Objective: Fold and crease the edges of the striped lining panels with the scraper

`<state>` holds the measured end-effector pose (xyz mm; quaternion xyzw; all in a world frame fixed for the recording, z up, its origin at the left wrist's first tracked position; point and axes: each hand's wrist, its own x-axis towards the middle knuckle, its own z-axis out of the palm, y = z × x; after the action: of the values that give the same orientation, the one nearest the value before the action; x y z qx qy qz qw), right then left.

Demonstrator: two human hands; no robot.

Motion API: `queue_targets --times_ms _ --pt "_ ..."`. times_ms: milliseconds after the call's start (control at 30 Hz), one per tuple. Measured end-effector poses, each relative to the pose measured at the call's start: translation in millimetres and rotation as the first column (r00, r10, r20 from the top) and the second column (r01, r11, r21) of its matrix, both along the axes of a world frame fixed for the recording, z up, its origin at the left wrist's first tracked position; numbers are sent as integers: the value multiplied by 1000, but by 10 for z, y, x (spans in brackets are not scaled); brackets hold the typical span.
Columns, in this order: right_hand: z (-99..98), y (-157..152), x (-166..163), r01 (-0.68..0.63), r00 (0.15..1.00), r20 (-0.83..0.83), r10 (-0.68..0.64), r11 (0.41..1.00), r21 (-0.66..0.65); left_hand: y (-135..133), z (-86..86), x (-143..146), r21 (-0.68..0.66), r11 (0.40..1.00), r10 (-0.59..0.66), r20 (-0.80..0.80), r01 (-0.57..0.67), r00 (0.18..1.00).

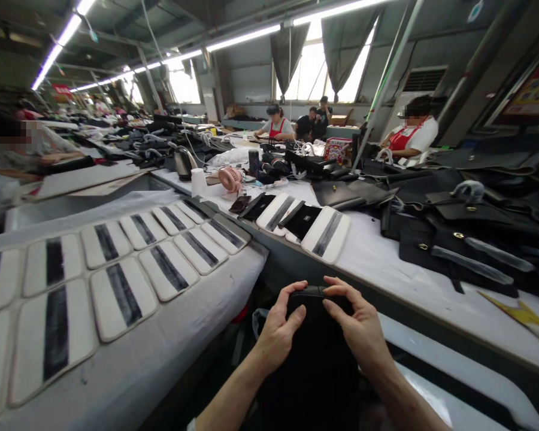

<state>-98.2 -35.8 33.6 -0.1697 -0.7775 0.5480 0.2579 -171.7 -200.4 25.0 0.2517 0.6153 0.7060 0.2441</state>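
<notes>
Both of my hands hold one black leather piece (pixel 317 335) low in front of me, between two tables. My left hand (pixel 278 329) grips its left top edge, fingers curled over the rim. On the right top edge, my right hand (pixel 357 320) pinches with thumb and fingers pressed together. The piece hangs down dark below my hands, and its lower part is hard to make out.
The left table (pixel 161 353) carries rows of white pads with black glued stripes (pixel 121 296). More pads (pixel 326 234) and black bag parts (pixel 453 239) lie on the right table. A pink fan (pixel 230 178) and a white cup (pixel 198 181) stand further back. Other people work at far tables.
</notes>
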Motion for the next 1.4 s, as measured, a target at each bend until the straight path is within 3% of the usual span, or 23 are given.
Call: queue_targets --times_ms 100,233,400,600,700,867,1133,1233,1400 --pt "-20 -18 90 92 994 -41 -98 986 -138 7 -10 -3 -21 1000 5 44 -4 999" --pt "-191 -93 367 257 964 10 -267 916 -309 14 -13 -34 -68 998 4 108 3 994" --pt "-406 -258 591 353 934 93 -344 861 -365 91 6 -8 -97 995 44 197 -25 980" --pt "-394 -299 605 343 937 109 -331 825 -450 121 -44 60 -86 995 66 252 -45 965" --pt "-406 -283 623 337 941 115 -319 838 -430 126 -88 48 -82 996 54 256 -34 965" --pt "-392 -269 678 318 948 148 -283 865 -389 173 -158 99 -74 990 137 249 -122 959" --pt "-430 -462 934 283 952 207 -226 908 -309 -158 -564 521 -252 937 313 299 -242 902" --pt "-538 -565 1037 289 952 205 -227 888 -359 -254 -644 699 -288 910 391 352 -300 850" --pt "-676 -652 1043 307 951 192 -244 822 -479 -259 -565 788 -267 893 448 444 -363 776"
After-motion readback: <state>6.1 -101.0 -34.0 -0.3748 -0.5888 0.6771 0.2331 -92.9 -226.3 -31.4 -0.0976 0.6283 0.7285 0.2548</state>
